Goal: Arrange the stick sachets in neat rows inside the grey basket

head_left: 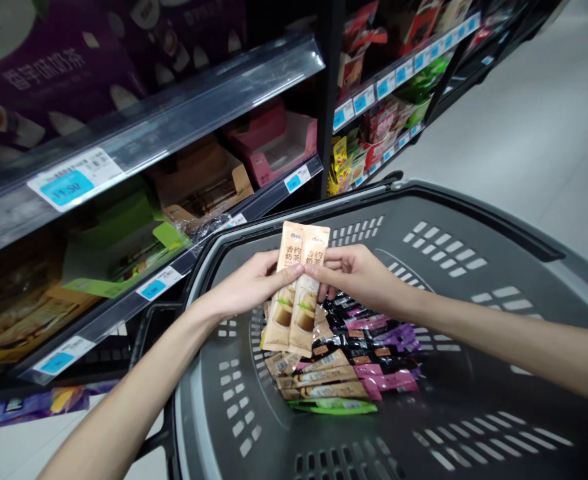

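Note:
Two slim beige milk tea sachets (294, 317) are held side by side, slightly overlapping, above a grey shopping basket (479, 400). My left hand (259, 283) pinches them from the left, thumb on the front and fingers behind. From the right, my right hand (354, 273) grips them the same way, its thumb touching near the left thumb. Beneath, in the basket, lie several more beige sachets (324, 380), with pink sachets (389, 381), purple ones (404, 338) and a green one (334, 406).
Store shelves with price tags (74, 180) run along the left. A green display box (119, 247), a brown box (204, 180) and a pink box (284, 143) sit on the lower shelf. Purple cartons (49, 80) stand above. Pale aisle floor (514, 133) stretches to the right.

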`<action>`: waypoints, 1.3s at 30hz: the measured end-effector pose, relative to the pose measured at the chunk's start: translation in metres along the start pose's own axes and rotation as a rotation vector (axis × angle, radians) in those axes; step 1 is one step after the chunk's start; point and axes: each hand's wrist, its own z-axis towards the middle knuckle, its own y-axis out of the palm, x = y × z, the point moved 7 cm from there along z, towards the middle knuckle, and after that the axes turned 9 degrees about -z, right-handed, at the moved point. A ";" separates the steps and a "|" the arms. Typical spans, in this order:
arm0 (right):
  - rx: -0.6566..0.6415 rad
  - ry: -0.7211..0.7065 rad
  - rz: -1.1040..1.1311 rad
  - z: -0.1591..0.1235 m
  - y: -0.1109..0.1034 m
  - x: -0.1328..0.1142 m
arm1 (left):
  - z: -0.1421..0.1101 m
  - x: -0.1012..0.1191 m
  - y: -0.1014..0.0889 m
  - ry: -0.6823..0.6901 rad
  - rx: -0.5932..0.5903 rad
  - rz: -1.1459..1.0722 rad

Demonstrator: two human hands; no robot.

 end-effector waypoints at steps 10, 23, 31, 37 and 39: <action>0.004 -0.023 0.010 0.000 -0.002 0.003 | 0.001 0.000 -0.003 0.028 0.082 -0.183; -0.240 0.339 0.776 -0.008 0.017 0.009 | -0.003 0.007 -0.004 -0.074 0.049 -1.070; -0.342 0.285 0.810 -0.010 0.022 0.003 | -0.004 0.008 -0.010 -0.066 0.029 -1.181; -0.167 0.271 0.710 -0.008 0.013 0.007 | -0.003 0.009 -0.012 -0.009 0.117 -1.055; -0.121 0.300 0.659 -0.008 0.012 0.011 | -0.003 0.009 -0.015 0.022 0.164 -1.016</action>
